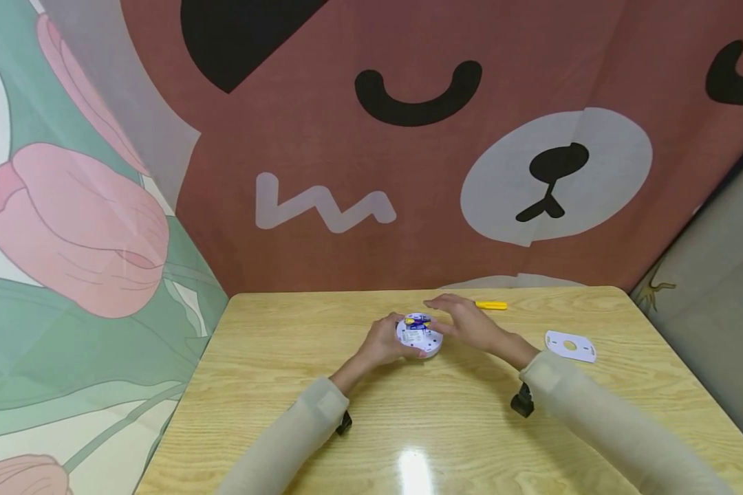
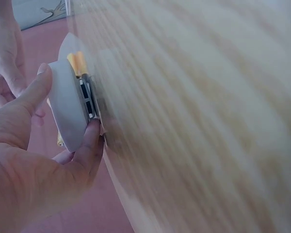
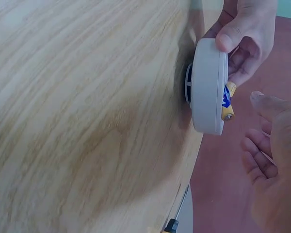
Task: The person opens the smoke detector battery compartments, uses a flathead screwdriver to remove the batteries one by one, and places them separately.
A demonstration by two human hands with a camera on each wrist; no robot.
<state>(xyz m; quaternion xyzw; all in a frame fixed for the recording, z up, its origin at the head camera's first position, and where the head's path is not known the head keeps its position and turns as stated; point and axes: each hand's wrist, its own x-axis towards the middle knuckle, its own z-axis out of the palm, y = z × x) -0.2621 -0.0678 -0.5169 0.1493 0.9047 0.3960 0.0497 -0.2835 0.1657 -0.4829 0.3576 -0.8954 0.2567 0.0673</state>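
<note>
My left hand (image 1: 382, 342) grips a round white smoke detector (image 1: 413, 337) by its edge, thumb on one side and fingers on the other. The detector's back, with a printed label and small holes, faces up in the head view. Its dark vented side (image 3: 188, 83) points down, close over the table. A blue-and-yellow battery (image 3: 227, 101) sticks up from the back. My right hand (image 1: 470, 324) hovers by the detector, holding nothing. In the right wrist view its fingers are loosely bent, with a gap between the thumb and the battery.
A yellow-handled screwdriver (image 1: 492, 305) lies near the table's back edge, partly behind my right hand. To the right lies a flat white mounting plate (image 1: 585, 350) with a round centre hole. A printed cloth (image 1: 322, 261) hangs behind the wooden table (image 1: 272, 357).
</note>
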